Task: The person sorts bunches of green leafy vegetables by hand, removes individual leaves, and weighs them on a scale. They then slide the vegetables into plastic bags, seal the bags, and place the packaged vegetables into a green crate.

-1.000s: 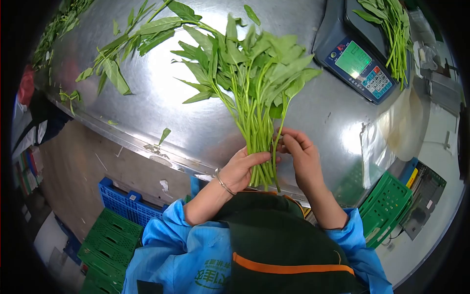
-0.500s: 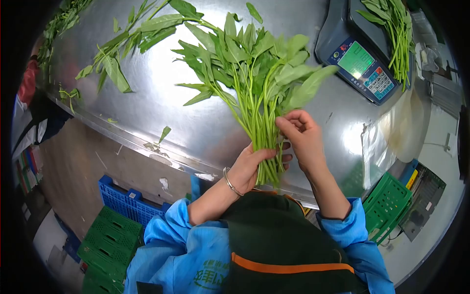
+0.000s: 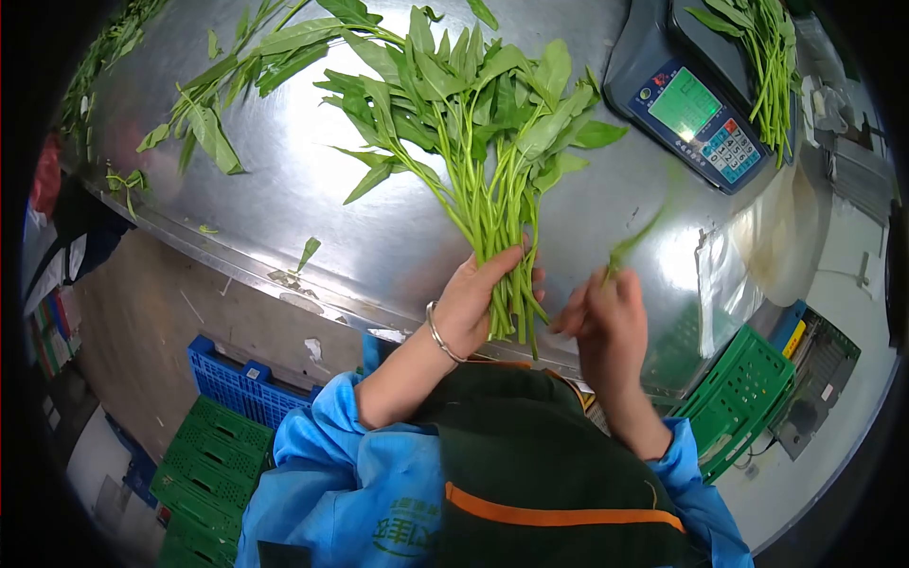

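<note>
A bunch of leafy water spinach (image 3: pixel 488 180) is gripped round its lower stems by my left hand (image 3: pixel 473 298), leaves pointing away over the metal table. To the right of the stem ends, my right hand (image 3: pixel 611 317) is closed, blurred by motion. Between its fingertips is a small green sprig (image 3: pixel 636 237), also smeared. My right hand is apart from the bunch. Loose water spinach stems (image 3: pixel 241 80) lie on the table to the upper left.
On the metal table (image 3: pixel 369 260), a digital scale (image 3: pixel 696 114) carries another bunch of greens (image 3: pixel 767 76). Clear plastic bags (image 3: pixel 724 293) lie at the right edge. Green crates (image 3: pixel 213 454) and a blue crate (image 3: pixel 251 383) stand below left; another green crate (image 3: pixel 743 398) is at right.
My right hand has drawn away from the bunch, down and to the right, with a sprig in its fingers. My left hand still grips the bunch, shifted slightly left.
</note>
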